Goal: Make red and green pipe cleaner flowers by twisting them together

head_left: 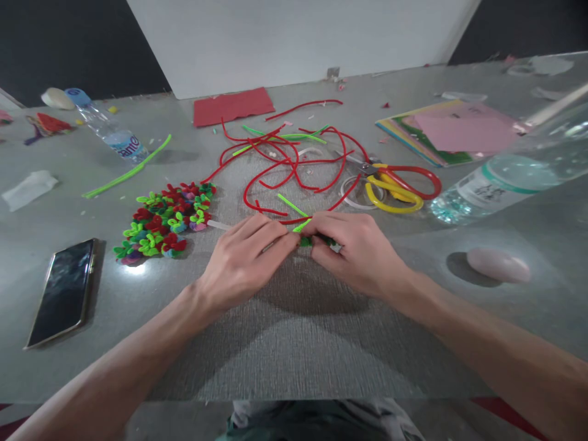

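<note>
My left hand (250, 254) and my right hand (353, 248) meet at the middle of the grey table. Both have their fingers closed on a bright green pipe cleaner (302, 225), and a darker green fuzzy bit shows under my right fingers. Most of the piece is hidden by the fingers. Just beyond the hands lie loose red pipe cleaners (294, 162) in a tangle with a few green ones. To the left of my left hand sits a cluster of small red, green and purple fuzzy pieces (156, 229).
Scissors (399, 187) with red and yellow handles lie right of the tangle. A large bottle (496, 184) and a pinkish oval object (498, 264) are at the right. A phone (64, 291) and a small bottle (114, 138) are at the left; red paper (233, 107) lies behind.
</note>
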`<state>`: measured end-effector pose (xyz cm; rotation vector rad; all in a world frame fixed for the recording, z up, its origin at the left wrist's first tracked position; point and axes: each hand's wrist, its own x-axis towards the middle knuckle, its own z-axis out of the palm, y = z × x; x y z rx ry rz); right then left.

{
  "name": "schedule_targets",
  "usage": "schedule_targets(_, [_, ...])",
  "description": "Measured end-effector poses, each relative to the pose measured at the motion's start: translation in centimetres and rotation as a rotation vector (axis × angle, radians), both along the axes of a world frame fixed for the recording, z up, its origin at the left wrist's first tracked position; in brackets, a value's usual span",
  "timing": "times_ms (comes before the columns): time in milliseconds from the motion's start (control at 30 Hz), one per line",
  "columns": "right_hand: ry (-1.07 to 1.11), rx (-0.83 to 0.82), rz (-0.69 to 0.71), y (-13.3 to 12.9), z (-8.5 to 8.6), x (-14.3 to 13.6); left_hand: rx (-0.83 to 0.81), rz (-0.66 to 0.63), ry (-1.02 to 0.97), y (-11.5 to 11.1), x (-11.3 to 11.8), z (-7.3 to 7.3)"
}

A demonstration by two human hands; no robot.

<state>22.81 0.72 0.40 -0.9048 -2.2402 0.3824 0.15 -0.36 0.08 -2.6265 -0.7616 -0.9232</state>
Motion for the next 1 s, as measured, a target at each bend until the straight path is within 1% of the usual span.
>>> schedule_targets(167, [0.003,-0.055,0.012,-0.03,0.17,0.15,0.003,-0.003,-0.019,-0.04,-0.09,0.13])
schedule_targets(367, [-0.078,-0.101,0.059,0.16,-0.12,0.37,-0.003,0.001,-0.004,-0.07,0.13,0.16])
schedule_targets(533, [-0.176,-0.062,-0.005,0.09,-0.33,0.35,-0.129,0.079,0.041,0.11,0.4,-0.21])
schedule_targets(600, [-0.226,-0.058,-0.012,0.03,-0.31,0.3,-0.153,0.108,0.07,0.18,0.42,-0.29])
schedule_targets(767, [-0.268,-0.052,-0.014,-0.04,-0.23,0.11,-0.131,0.142,0.105,0.27,0.45,-0.21])
schedule_targets(1000, [-0.208,-0.062,-0.006,-0.01,-0.16,0.14,-0.102,0.095,0.048,0.21,0.44,-0.24])
